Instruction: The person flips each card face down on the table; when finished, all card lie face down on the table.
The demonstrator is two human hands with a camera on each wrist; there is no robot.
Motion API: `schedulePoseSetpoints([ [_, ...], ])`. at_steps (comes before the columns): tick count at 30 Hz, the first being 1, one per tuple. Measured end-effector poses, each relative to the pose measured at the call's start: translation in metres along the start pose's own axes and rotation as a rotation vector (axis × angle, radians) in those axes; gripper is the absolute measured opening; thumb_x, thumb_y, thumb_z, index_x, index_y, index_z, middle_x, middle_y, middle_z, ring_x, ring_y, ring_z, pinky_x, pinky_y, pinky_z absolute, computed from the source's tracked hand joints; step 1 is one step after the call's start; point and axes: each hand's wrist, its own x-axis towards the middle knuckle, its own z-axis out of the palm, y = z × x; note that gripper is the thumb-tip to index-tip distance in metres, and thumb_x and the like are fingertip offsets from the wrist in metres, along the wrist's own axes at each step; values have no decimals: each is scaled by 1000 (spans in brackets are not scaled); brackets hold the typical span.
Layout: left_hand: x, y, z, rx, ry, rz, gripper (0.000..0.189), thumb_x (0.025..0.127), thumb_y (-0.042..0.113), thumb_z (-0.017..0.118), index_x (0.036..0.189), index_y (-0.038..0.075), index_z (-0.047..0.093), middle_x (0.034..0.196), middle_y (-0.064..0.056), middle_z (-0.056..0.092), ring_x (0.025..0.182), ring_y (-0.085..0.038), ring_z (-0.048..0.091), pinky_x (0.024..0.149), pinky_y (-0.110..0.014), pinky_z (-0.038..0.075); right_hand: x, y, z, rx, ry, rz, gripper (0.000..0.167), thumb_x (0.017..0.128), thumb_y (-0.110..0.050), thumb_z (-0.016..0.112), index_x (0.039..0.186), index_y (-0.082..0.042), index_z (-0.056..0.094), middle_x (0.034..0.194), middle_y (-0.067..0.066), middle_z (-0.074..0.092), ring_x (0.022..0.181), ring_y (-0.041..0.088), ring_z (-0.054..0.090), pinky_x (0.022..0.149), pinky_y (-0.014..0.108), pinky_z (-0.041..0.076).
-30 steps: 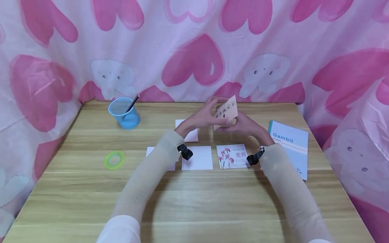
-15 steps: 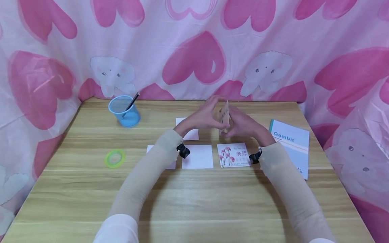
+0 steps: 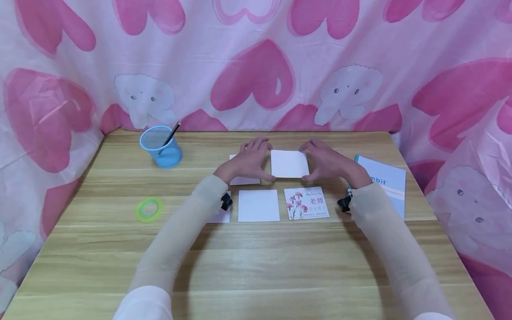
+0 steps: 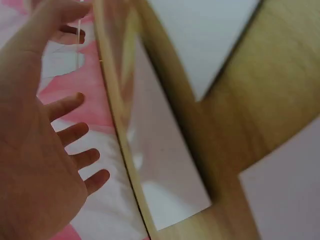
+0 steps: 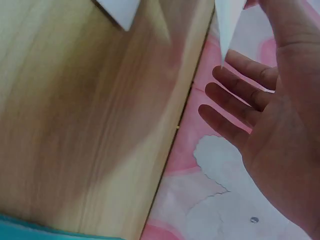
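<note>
A small card [image 3: 290, 163], its blank white face toward the head camera, is held above the back of the table. My left hand [image 3: 250, 160] grips its left edge and my right hand [image 3: 326, 160] the right, thumbs at the near corners. In the right wrist view the card [image 5: 229, 25] appears as a narrow white wedge by the fingers. In front lie a blank white card [image 3: 258, 206] and a card printed with pink flowers [image 3: 306, 203]. Two more white cards, one at the back [image 3: 245, 180] and one in front [image 3: 222, 217], are partly covered by my left hand and forearm.
Back left stands a blue mesh cup [image 3: 170, 157] with a pen [image 3: 172, 133] in it. A green-yellow ring [image 3: 150, 210] lies to the left. The notebook [image 3: 390, 182] at the right is partly under my right forearm. A pink heart curtain [image 3: 252, 84] borders the table.
The held card has turned from its printed side, through edge-on, to its blank white side. My hands have moved apart to its left and right edges.
</note>
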Motion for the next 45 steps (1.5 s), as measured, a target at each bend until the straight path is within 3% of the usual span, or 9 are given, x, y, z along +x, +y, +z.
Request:
schedulePoseSetpoints([
  [9, 4, 0, 10, 59, -118, -86, 94, 75, 67, 72, 144, 12, 40, 152, -9, 26, 142, -28, 18, 108, -54, 20, 8, 10, 6, 18, -94, 66, 82, 71, -37, 88, 139, -10, 50, 136, 15, 41, 121, 31, 37, 101, 51, 40],
  [19, 6, -1, 8, 60, -149, -95, 102, 74, 67, 72, 147, 7, 34, 153, -10, 25, 142, -28, 18, 107, -52, 22, 3, 12, 5, 78, -94, 105, 90, 73, -39, 87, 146, -12, 43, 145, 18, 32, 129, 35, 32, 103, 57, 36],
  [22, 4, 0, 7, 19, -131, -102, 102, 75, 66, 72, 148, 6, 33, 151, -10, 27, 141, -27, 22, 109, -52, 21, -6, 11, 4, 93, -77, 121, 94, 74, -43, 85, 149, -11, 38, 149, 18, 28, 132, 35, 29, 104, 59, 35],
  [25, -2, 2, 4, -3, -62, -108, 96, 79, 62, 71, 147, 6, 34, 149, -10, 32, 138, -27, 27, 110, -53, 21, -18, 9, 4, 106, -33, 104, 93, 74, -42, 85, 147, -8, 39, 147, 17, 32, 132, 33, 32, 104, 57, 34],
  [30, -21, 27, -4, -5, 50, -60, 78, 85, 56, 67, 139, 4, 46, 144, -11, 40, 136, -29, 33, 106, -53, 29, -47, 5, 5, 104, -6, 57, 84, 76, -45, 83, 141, -7, 47, 142, 14, 41, 130, 32, 36, 104, 56, 35],
  [33, -33, 51, 0, 18, 29, -4, 74, 86, 58, 66, 135, 4, 51, 145, -12, 41, 136, -28, 33, 105, -52, 31, -68, 2, 8, 98, -36, 49, 86, 73, -50, 84, 140, -8, 49, 140, 12, 45, 128, 31, 38, 103, 56, 36],
  [37, -41, 74, 19, 96, -72, 51, 82, 82, 65, 65, 137, 7, 50, 150, -12, 34, 140, -28, 26, 108, -51, 27, -88, 1, 14, 91, -78, 38, 93, 68, -52, 86, 140, -7, 47, 137, 12, 45, 123, 29, 41, 102, 53, 38],
  [41, -42, 83, 38, 152, -134, 83, 92, 76, 68, 69, 141, 7, 46, 152, -11, 30, 142, -27, 20, 111, -49, 23, -96, 0, 21, 55, -66, 1, 96, 66, -49, 89, 141, -7, 47, 138, 12, 43, 123, 28, 40, 102, 51, 38],
  [45, -43, 87, 51, 178, -139, 89, 98, 74, 70, 69, 143, 6, 43, 150, -10, 31, 140, -26, 20, 111, -46, 22, -100, -2, 27, 19, -48, -6, 92, 65, -47, 90, 139, -9, 51, 138, 10, 44, 122, 26, 41, 101, 50, 40],
])
